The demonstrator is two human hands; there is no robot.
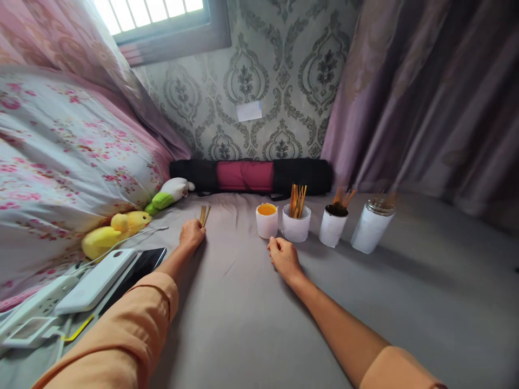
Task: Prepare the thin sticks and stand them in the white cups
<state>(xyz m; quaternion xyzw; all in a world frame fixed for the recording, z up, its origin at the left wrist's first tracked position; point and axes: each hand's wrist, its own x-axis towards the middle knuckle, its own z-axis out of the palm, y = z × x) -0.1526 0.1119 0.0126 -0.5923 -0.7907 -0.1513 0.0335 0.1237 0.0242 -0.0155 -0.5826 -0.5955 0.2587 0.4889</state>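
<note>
My left hand (192, 234) is closed around a small bundle of thin sticks (205, 215), whose ends poke up above the fingers. My right hand (285, 256) has its fingers curled together just in front of a white cup (267, 225) with an orange inside; whatever those fingers may hold is hidden. Right of that cup stands a wider white container (295, 227) with several upright sticks (298, 200). Farther right are a white-wrapped can (333, 229) with orange-brown sticks leaning in it and a taller white-wrapped jar (371, 229), its sticks blurred.
A grey sheet (235, 324) covers the surface. On the left lie a power strip (44, 302), a white power bank (97, 281), a dark phone (133, 278), cables and plush toys (117, 229). A black and red roll (247, 175) lies along the wall.
</note>
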